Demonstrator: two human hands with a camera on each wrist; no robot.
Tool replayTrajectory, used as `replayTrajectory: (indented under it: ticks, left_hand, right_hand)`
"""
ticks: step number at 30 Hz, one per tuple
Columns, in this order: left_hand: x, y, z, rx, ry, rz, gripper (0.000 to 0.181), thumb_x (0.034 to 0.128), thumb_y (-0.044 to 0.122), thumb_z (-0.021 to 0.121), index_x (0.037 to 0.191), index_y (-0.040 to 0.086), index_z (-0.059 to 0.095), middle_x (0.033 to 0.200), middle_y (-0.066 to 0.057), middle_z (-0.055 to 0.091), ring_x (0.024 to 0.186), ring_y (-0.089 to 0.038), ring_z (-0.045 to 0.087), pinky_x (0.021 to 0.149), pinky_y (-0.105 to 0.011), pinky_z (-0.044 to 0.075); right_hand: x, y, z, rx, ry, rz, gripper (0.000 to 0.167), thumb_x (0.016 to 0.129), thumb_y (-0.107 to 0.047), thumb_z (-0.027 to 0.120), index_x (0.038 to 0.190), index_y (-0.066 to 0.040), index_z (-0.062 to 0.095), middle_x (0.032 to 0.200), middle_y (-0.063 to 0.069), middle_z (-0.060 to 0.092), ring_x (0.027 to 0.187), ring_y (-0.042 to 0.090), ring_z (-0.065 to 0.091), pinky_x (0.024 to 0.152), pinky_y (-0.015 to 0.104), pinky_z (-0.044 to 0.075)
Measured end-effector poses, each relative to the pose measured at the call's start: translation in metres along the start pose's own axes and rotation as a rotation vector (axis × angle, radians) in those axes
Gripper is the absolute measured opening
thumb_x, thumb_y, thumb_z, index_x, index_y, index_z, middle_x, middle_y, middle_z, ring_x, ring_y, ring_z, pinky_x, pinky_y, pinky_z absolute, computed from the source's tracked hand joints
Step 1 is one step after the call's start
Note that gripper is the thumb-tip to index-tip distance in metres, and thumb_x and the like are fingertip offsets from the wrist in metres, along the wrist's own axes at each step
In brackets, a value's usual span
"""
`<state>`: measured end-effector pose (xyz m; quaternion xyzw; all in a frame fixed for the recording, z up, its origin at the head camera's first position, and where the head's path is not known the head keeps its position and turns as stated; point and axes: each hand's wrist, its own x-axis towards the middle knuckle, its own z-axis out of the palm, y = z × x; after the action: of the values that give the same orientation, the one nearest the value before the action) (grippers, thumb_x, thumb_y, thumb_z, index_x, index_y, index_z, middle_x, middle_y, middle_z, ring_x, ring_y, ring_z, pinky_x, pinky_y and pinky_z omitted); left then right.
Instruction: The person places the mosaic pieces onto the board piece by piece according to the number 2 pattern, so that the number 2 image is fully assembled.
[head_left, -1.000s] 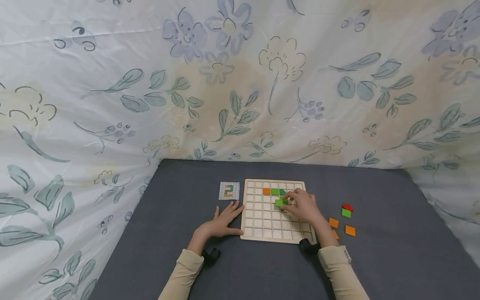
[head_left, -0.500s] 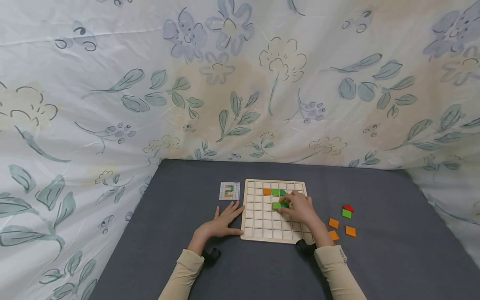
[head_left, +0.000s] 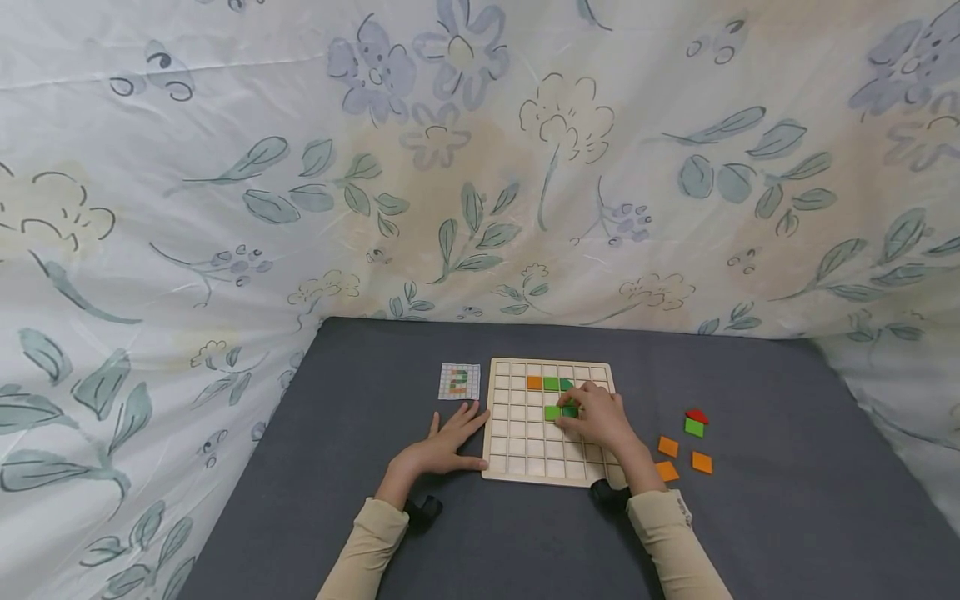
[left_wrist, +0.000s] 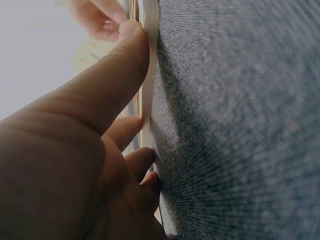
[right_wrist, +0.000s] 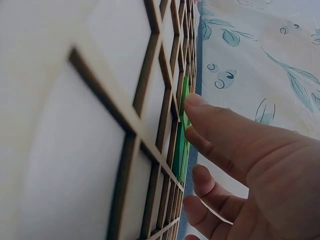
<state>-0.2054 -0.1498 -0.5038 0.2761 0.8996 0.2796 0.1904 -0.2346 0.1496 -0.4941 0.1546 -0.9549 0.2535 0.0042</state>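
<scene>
A pale wooden grid board [head_left: 517, 450] lies on the dark cloth. In its upper row sit an orange square tile [head_left: 534, 382], a green square tile [head_left: 551, 383] and a dark green tile [head_left: 566, 384]. My right hand [head_left: 600, 417] reaches over the board, thumb and index finger pinching a light green square tile [head_left: 552, 412] that lies at a lower row. Beside that tile, another dark green tile [head_left: 571, 412] is partly covered by the fingers. My left hand [head_left: 442, 446] rests with spread fingers against the board's left edge; in the left wrist view its thumb [left_wrist: 131, 37] touches the rim.
Left of the board lies a small gridded card [head_left: 459, 382] with a coloured figure. To the right are loose tiles: a red one [head_left: 697, 415], a green one [head_left: 693, 427] and several orange ones [head_left: 702, 462]. A flowered cloth [head_left: 480, 167] hangs behind the table.
My right hand has moved slightly left and down, bringing the light green tile down onto the board left of the dark green one. For the last half second it is nearly still; the left hand stays put.
</scene>
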Motion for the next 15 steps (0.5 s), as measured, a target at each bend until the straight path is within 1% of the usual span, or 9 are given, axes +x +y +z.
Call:
replayTrajectory:
  ticks: [11,15]
  left_hand:
    - [0.0000,0.0003,0.0002,0.005,-0.001,-0.006,0.082,0.0875,0.044,0.060,0.151,0.019,0.015,0.156,-0.010,0.004,0.143,-0.030,-0.003,0.106,-0.064,-0.011]
    - [-0.0001,-0.0001,0.0003,0.005,0.000,-0.006,0.082,0.0875,0.044,0.060,0.151,0.018,0.015,0.156,-0.011,0.004,0.143,-0.030,-0.003,0.106,-0.065,-0.011]
  right_hand:
    - [-0.0029,-0.0012,-0.0039,0.007,-0.003,0.002,0.029,0.078,-0.033,0.074,0.102,-0.019,0.068,0.090,0.004,0.053,0.080,0.018,0.048,0.074,0.043,0.029]
    - [-0.0043,0.0004,-0.0047,0.005,0.001,0.002,0.028,0.079,-0.033,0.074,0.103,-0.019,0.068,0.089,0.004,0.053,0.078,0.017,0.047,0.074,0.043,0.029]
